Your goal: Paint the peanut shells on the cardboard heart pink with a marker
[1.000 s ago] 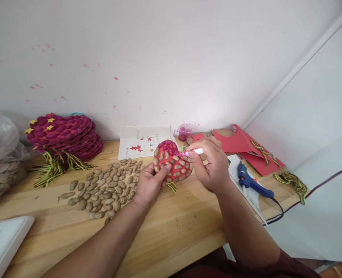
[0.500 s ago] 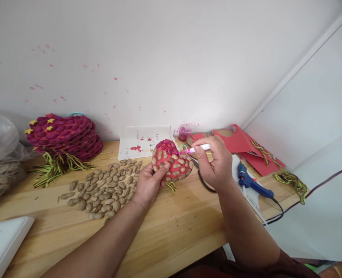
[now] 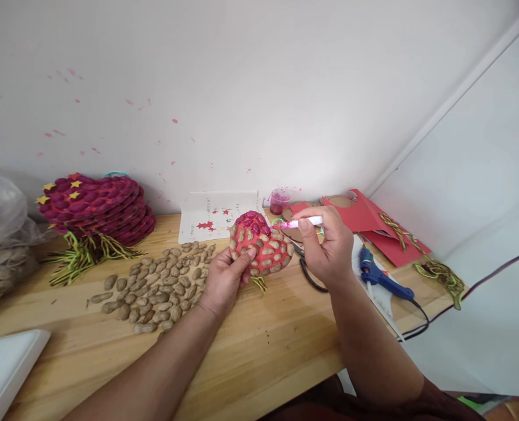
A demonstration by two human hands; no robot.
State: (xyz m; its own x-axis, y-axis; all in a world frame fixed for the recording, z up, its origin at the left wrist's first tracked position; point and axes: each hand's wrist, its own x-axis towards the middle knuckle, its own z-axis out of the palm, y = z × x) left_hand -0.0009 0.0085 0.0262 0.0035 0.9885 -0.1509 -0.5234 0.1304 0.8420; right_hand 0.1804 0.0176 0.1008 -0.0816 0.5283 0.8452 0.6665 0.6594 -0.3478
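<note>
My left hand point(image 3: 224, 278) grips the lower left edge of a red, peanut-covered craft piece point(image 3: 265, 251), thumb on its face. Peanuts near the top of the piece are coated purple; the others keep their tan shells. Green yarn strands hang below it. Between thumb and fingers, my right hand point(image 3: 327, 245) pinches a white-handled paintbrush point(image 3: 303, 223), its pink-stained tip at the upper right of the piece. Many loose peanuts point(image 3: 162, 286) lie left of my left hand. Behind the piece stands a small plastic cup of purple paint point(image 3: 279, 200).
Finished-looking purple pieces point(image 3: 96, 204) are stacked at the left, beside a plastic bag of peanuts point(image 3: 0, 245). A printed sheet with stars point(image 3: 202, 216) leans on the wall. Right are a blue glue gun point(image 3: 384, 278), scissors point(image 3: 312, 275) and red card point(image 3: 364, 216). A white box point(image 3: 9, 368) occupies the front left.
The brush and my right hand have shifted slightly right. My left hand holds the piece in nearly the same place.
</note>
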